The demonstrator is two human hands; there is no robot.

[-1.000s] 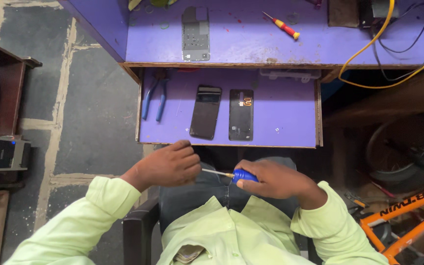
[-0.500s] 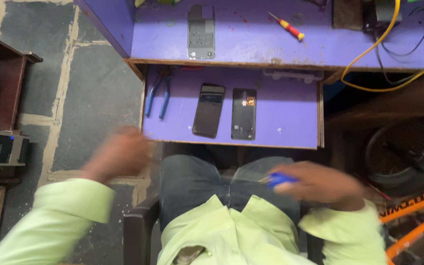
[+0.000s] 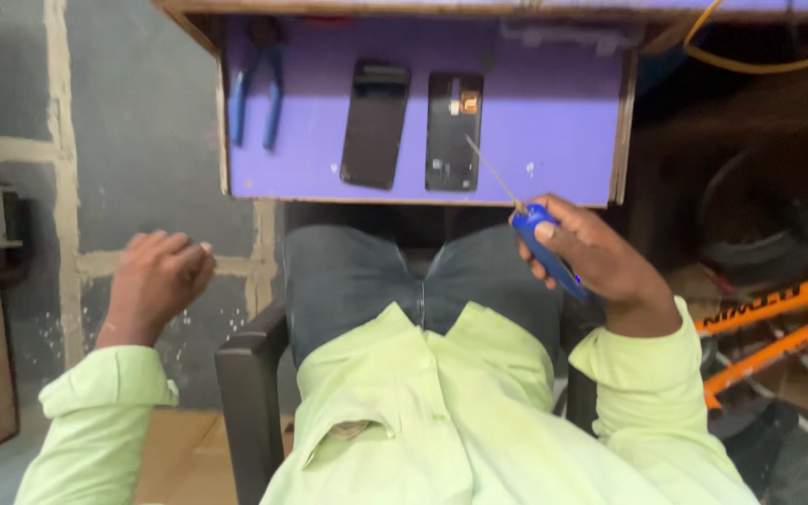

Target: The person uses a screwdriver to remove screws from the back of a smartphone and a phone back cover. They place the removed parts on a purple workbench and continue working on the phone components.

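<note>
A pulled-out drawer point(image 3: 554, 140) is set ahead of the seated person's knees, and in it a pair of pliers point(image 3: 256, 89) is laid at the left, a phone point(image 3: 376, 123) at the middle, and an opened phone point(image 3: 454, 131) just to its right. A screwdriver point(image 3: 527, 220) is held in the right hand point(image 3: 600, 262) at the drawer's near edge, its shaft slanted over the opened phone. The left hand point(image 3: 153, 281) is held well apart at the left, beside the chair arm point(image 3: 250, 374), over the floor.

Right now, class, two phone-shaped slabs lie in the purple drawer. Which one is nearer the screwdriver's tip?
The right-hand slab, showing a coppery patch near its top. The screwdriver in the right hand points at it; the plain dark slab lies further left.
</note>
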